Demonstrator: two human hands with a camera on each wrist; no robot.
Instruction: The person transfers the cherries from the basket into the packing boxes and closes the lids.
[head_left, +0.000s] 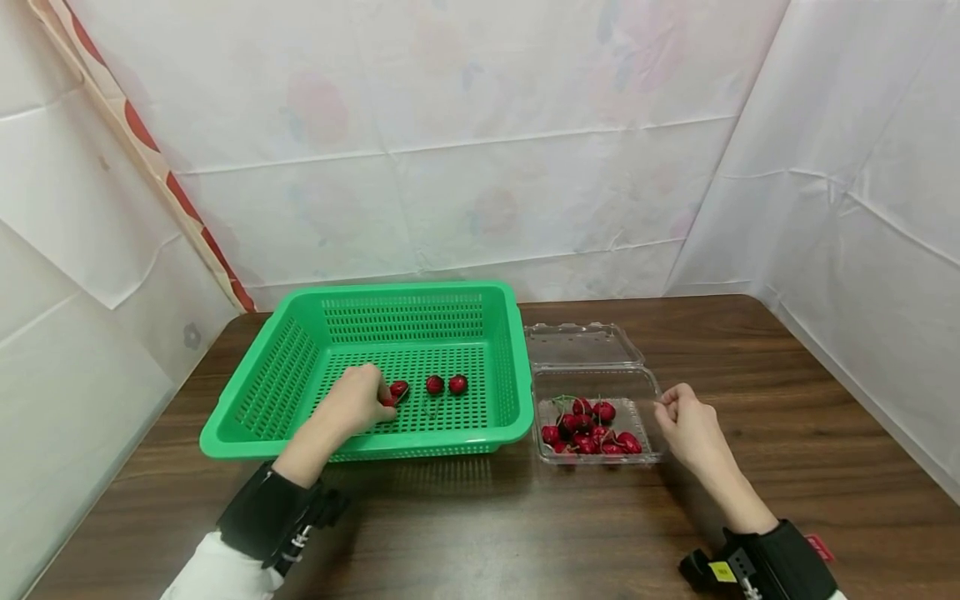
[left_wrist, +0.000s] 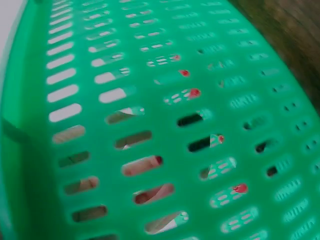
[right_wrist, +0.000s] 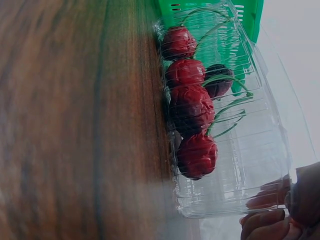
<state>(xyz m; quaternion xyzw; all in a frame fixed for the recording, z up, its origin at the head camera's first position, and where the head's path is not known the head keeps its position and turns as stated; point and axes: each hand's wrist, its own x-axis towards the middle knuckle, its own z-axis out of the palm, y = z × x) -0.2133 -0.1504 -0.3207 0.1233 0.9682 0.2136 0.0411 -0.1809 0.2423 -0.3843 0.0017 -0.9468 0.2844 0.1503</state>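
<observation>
Inside a green plastic basket (head_left: 517, 375), my left hand (head_left: 352, 403) pinches a red cherry (head_left: 389, 402) at its fingertips. Another cherry (head_left: 400, 388) lies right against it, and two more sit to the right on the basket floor. The left wrist view is mostly filled by the slotted basket wall (left_wrist: 30, 165), with bits of fingers and red showing through. My right hand (head_left: 690, 427) holds the right rim of a clear plastic clamshell box (head_left: 649, 385) between thumb and fingers. Several dark red cherries (right_wrist: 192, 110) with green stems lie in the box.
The box's clear lid (head_left: 581, 343) is folded back behind it. Basket and box stand side by side on a brown wooden table (head_left: 487, 533). White sheeting (head_left: 480, 167) hangs behind the table and at both sides.
</observation>
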